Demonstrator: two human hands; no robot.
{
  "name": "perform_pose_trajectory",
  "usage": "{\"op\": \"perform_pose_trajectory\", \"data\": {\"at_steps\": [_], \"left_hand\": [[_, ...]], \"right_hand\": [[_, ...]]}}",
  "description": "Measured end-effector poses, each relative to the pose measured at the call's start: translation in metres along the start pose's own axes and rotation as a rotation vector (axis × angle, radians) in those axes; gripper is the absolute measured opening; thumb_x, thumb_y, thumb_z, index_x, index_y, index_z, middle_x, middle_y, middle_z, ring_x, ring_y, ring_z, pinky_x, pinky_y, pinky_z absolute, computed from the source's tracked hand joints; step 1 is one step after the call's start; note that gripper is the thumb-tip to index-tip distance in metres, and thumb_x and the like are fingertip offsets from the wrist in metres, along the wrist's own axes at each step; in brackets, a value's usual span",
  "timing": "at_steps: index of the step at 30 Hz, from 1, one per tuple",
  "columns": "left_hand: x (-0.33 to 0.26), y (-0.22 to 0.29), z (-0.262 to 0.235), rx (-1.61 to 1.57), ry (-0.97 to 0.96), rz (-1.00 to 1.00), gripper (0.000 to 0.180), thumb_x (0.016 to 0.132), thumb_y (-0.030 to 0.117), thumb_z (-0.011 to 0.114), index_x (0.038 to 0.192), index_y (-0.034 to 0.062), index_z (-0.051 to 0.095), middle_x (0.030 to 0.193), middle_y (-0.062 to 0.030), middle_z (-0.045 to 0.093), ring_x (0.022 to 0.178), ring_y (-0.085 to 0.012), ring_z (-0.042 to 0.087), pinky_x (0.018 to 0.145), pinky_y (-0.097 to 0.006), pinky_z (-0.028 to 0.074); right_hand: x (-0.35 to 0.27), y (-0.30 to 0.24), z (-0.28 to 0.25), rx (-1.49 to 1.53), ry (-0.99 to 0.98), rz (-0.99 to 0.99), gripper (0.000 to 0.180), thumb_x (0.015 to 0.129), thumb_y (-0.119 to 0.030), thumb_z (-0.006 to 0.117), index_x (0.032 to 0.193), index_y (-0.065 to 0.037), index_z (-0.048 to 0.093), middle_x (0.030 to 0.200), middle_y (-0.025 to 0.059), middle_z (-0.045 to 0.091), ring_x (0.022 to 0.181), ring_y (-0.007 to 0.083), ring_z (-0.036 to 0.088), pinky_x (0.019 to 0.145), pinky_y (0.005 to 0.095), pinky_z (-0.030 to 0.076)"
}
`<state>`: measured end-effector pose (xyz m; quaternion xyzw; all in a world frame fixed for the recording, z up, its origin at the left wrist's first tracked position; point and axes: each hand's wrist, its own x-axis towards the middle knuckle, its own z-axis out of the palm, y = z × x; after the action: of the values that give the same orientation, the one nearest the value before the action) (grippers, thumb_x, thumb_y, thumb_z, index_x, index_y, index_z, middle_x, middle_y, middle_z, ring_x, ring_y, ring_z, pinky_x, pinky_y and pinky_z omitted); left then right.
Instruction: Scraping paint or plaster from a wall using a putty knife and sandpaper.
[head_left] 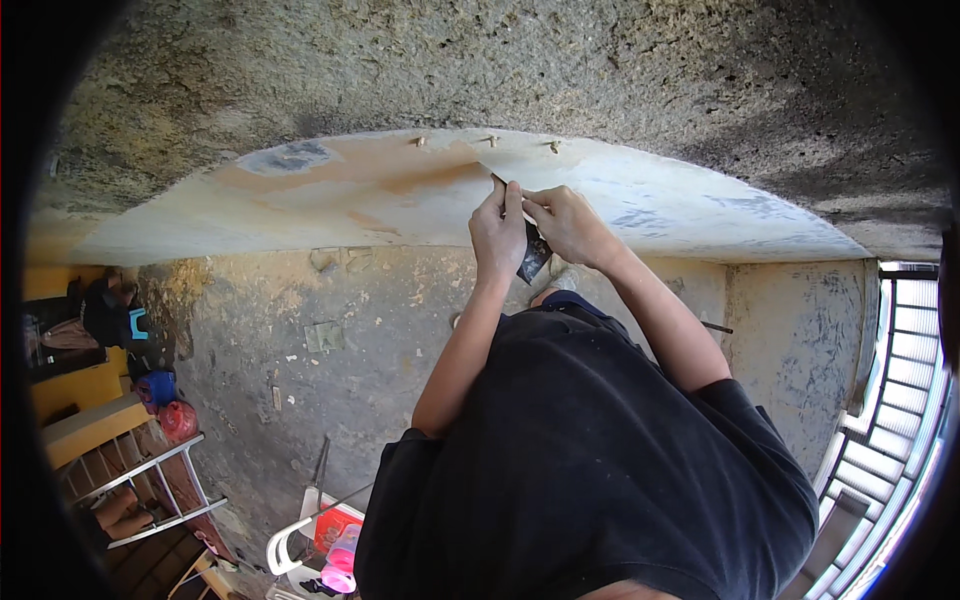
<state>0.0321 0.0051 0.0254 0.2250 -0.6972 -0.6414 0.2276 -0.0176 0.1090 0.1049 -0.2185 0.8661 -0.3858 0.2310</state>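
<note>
In front of the wall, my left hand [498,236] and my right hand [572,226] are close together, fingers bent and closed. Between them is a thin, dark, flat piece [535,254] dusted with pale specks, its lower part hanging below the fingers. What kind of thing it is, I cannot make out. A narrow edge sticks out above my left fingertips, close to the wall [640,190], which has white and tan patches. Just above the hands, several small pegs [492,141] stick out near the wall's upper border.
Rough grey, mottled masonry [500,70] spans the top. Lower left are a metal ladder [150,475], a red bag [178,420] and a white chair [283,548] beside pink containers [341,560]. Another person [105,312] is at far left. A barred window [890,420] lies right.
</note>
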Motion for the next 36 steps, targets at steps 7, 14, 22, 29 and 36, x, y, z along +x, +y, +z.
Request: {"op": "perform_pose_trajectory", "data": {"at_steps": [7, 14, 22, 29, 36], "left_hand": [[0.002, -0.003, -0.003, -0.045, 0.051, 0.047, 0.036, 0.106, 0.027, 0.055, 0.098, -0.0055, 0.068, 0.068, -0.0204, 0.063, 0.061, -0.0189, 0.055, 0.062, -0.039, 0.046], [0.006, -0.007, -0.012, 0.064, -0.054, -0.074, 0.035, 0.107, 0.027, 0.055, 0.099, -0.0052, 0.067, 0.07, -0.0188, 0.063, 0.064, -0.0181, 0.055, 0.066, -0.037, 0.048], [0.003, 0.007, -0.009, 0.066, -0.051, -0.062, 0.034, 0.106, 0.026, 0.057, 0.095, -0.0055, 0.067, 0.069, -0.012, 0.062, 0.065, -0.0163, 0.052, 0.063, -0.035, 0.045], [0.007, 0.012, -0.013, 0.094, -0.072, -0.092, 0.037, 0.106, 0.028, 0.055, 0.095, -0.0053, 0.066, 0.07, -0.0202, 0.065, 0.06, -0.0205, 0.056, 0.062, -0.039, 0.047], [0.006, 0.013, -0.012, 0.07, -0.051, -0.034, 0.036, 0.107, 0.029, 0.056, 0.101, -0.0054, 0.067, 0.065, -0.0161, 0.06, 0.06, -0.0144, 0.052, 0.06, -0.036, 0.045]], "right_hand": [[0.008, 0.012, 0.01, -0.046, -0.024, -0.061, 0.035, 0.1, -0.021, 0.055, 0.114, 0.007, 0.071, 0.081, 0.0342, 0.067, 0.075, 0.0396, 0.072, 0.074, 0.0452, 0.053], [0.018, 0.016, 0.013, -0.105, -0.043, -0.077, 0.035, 0.101, -0.022, 0.054, 0.114, 0.006, 0.072, 0.078, 0.0313, 0.068, 0.073, 0.0376, 0.072, 0.074, 0.0451, 0.053], [0.008, -0.001, -0.001, -0.005, -0.108, 0.096, 0.032, 0.1, -0.019, 0.053, 0.108, 0.005, 0.074, 0.088, 0.0361, 0.067, 0.089, 0.0503, 0.069, 0.081, 0.05, 0.054], [0.007, 0.007, 0.0, -0.021, -0.029, -0.026, 0.034, 0.1, -0.021, 0.054, 0.119, 0.0, 0.072, 0.083, 0.0355, 0.066, 0.083, 0.0452, 0.072, 0.082, 0.0487, 0.054], [0.008, 0.004, -0.005, 0.017, -0.06, -0.034, 0.034, 0.101, -0.022, 0.053, 0.114, 0.003, 0.072, 0.085, 0.0356, 0.066, 0.082, 0.0457, 0.071, 0.079, 0.0478, 0.053]]}}
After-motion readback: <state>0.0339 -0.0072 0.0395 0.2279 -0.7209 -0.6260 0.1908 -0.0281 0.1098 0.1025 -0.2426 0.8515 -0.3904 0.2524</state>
